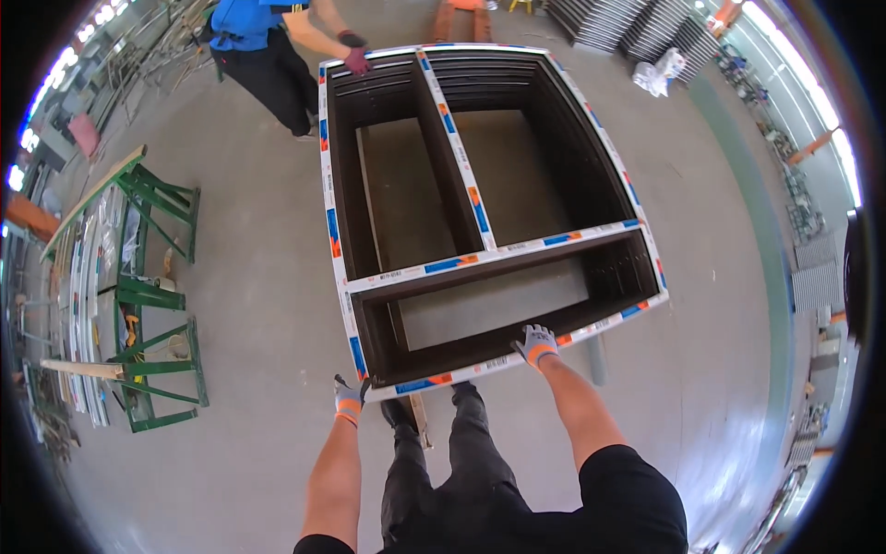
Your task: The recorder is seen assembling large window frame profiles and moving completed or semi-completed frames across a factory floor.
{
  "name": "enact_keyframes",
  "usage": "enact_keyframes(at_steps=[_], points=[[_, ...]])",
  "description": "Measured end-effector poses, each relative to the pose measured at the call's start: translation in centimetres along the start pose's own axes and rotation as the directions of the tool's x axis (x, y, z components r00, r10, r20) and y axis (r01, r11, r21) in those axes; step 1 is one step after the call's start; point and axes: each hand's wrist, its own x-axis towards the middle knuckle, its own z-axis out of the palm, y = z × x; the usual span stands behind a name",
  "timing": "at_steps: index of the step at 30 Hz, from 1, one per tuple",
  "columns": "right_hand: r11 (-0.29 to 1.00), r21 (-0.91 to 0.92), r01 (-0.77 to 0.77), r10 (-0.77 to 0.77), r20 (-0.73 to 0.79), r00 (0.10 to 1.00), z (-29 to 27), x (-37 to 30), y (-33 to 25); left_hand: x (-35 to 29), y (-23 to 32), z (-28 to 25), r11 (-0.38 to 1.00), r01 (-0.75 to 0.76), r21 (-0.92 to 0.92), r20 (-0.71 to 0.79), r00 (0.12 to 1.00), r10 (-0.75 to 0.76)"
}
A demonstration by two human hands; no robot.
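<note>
A stack of dark brown window frames [378,279] stands in front of me, the top one covered with white film printed in blue and orange. Each frame has two tall openings and one wide opening on my side. My left hand [350,399], in a grey glove with an orange cuff, holds the near left corner of the top window frame. Gloved alike, my right hand [537,345] is closed over its near rail, right of the middle, fingers toward the inside. A co-worker's hand [356,61] in a dark red glove rests on the far left corner.
The co-worker [263,65] in a blue top stands at the far left. A green metal rack [152,294] with long pale profiles is on my left. Stacked frames [604,23] and white plastic wrap [659,72] lie at the back right. A green floor strip [759,203] runs along the right.
</note>
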Motion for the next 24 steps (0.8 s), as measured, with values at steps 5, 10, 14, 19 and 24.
enact_keyframes(at_steps=[5,10,14,19,24], points=[[0.979,-0.203,-0.021,0.09,0.337,0.937,5.8,2.4,9.0,-5.1,5.3,3.1,0.752,0.456,-0.475,0.402,0.873,-0.276],[0.976,-0.153,0.153,-0.048,0.535,0.843,5.3,4.5,9.0,-6.2,5.3,-1.2,0.831,0.446,-0.333,0.412,0.861,-0.297],[0.977,-0.09,0.195,-0.125,0.498,0.858,8.3,2.6,11.4,-10.6,3.7,-2.7,0.819,0.48,-0.315,0.321,0.866,-0.385],[0.909,-0.116,0.401,-0.321,0.42,0.849,6.0,2.2,12.2,-16.8,7.4,-6.5,0.772,0.47,-0.427,0.282,0.881,-0.38],[0.939,-0.131,0.318,-0.203,0.535,0.82,8.2,5.3,17.4,-19.9,16.1,-5.5,0.958,0.287,0.012,0.075,0.955,-0.288]])
